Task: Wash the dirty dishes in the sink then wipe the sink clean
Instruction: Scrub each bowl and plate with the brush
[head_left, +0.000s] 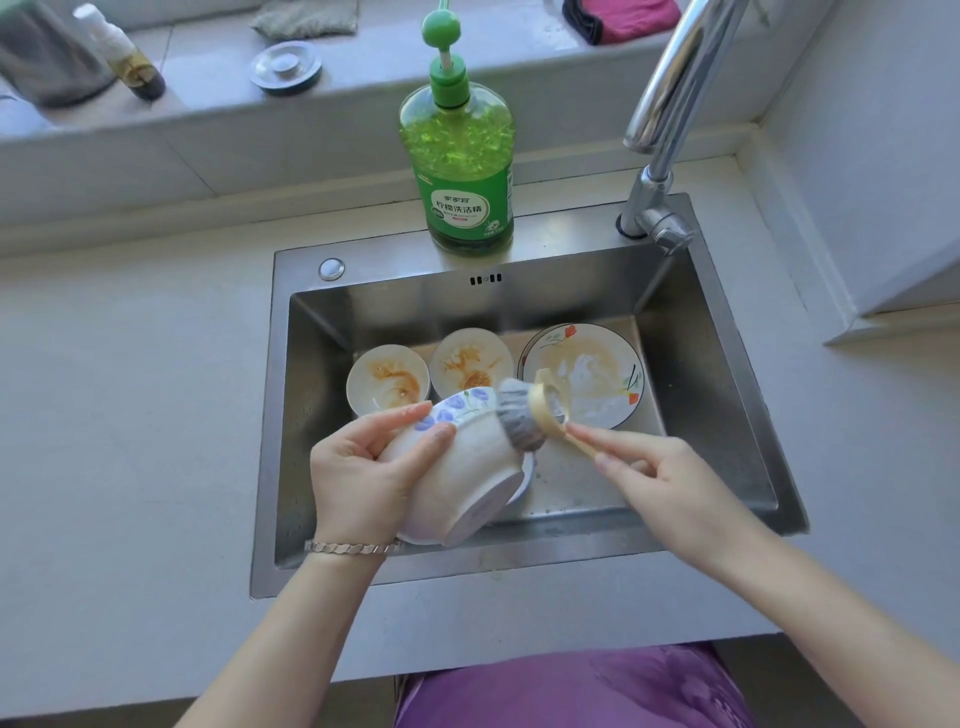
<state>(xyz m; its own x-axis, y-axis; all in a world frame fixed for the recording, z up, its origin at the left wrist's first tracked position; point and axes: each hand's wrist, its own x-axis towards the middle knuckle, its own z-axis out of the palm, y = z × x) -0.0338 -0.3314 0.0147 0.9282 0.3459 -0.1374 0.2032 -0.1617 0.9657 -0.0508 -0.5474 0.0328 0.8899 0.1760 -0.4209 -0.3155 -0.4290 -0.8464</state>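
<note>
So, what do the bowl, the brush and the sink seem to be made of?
Bowl: glazed ceramic, probably; glossy white with painted blue flowers.
Brush: pale wooden-looking handle, grey head like metal or fibre mesh, hard to tell.
Sink: brushed stainless steel, by its dull grey sheen.

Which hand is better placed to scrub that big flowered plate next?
Right. The right hand holds the brush, whose head is close to the plate. The left hand is occupied gripping the bowl.
</note>
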